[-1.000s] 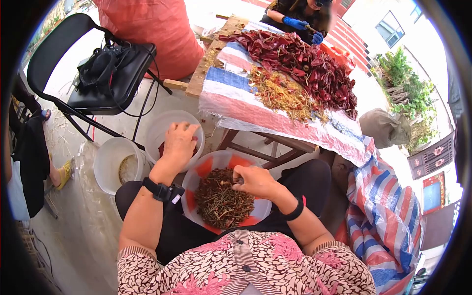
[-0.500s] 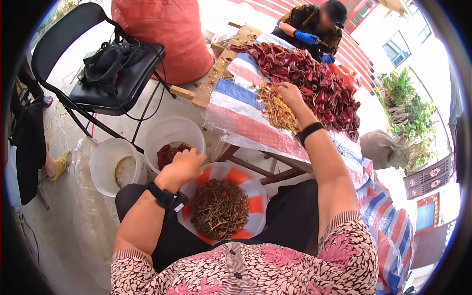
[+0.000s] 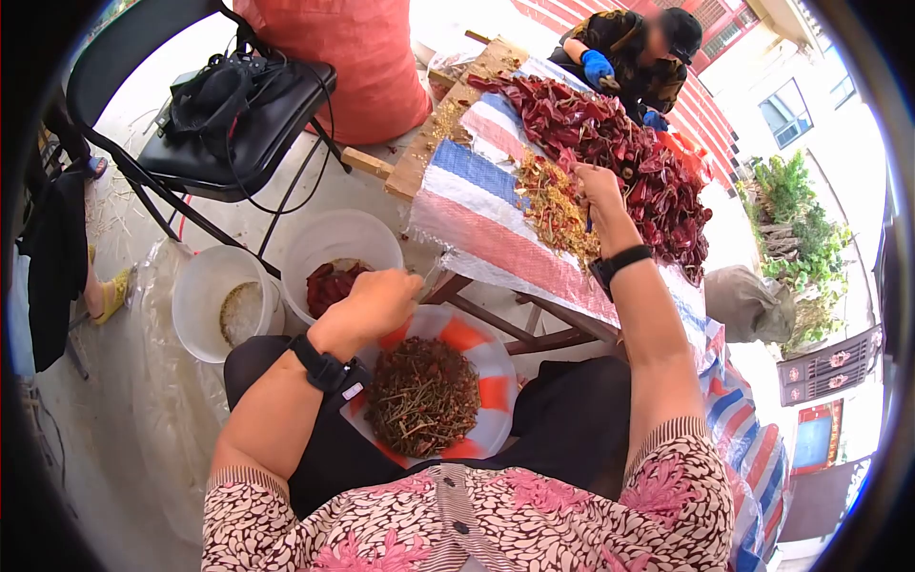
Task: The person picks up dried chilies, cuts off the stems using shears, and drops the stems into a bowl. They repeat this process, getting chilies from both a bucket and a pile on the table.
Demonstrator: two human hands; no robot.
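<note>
My left hand (image 3: 375, 303) is closed in a pinch above the striped basin, beside the white tub; what its fingers hold is too small to make out. My right hand (image 3: 602, 195) reaches over the table, its fingers closed on a dried red chili (image 3: 570, 160) at the near edge of the chili heap (image 3: 610, 143). Below that hand lies a patch of yellow seeds and scraps (image 3: 558, 214). Between my knees, the orange-and-white basin (image 3: 494, 393) holds a pile of chili stems (image 3: 424, 400). Dark red chili pieces (image 3: 334, 284) lie inside the white tub (image 3: 372, 229).
A second white tub (image 3: 195, 315) stands to the left. Behind it are a black folding chair (image 3: 229, 172) with a bag on it and a large red sack (image 3: 343, 76). Striped sheeting (image 3: 477, 200) covers the wooden table. Across it sits a person wearing blue gloves (image 3: 598, 67).
My left hand has moved up and right, away from the white tub. My right hand has shifted slightly to the right, its fingers now at the chili heap's edge. The whole view has shifted slightly.
</note>
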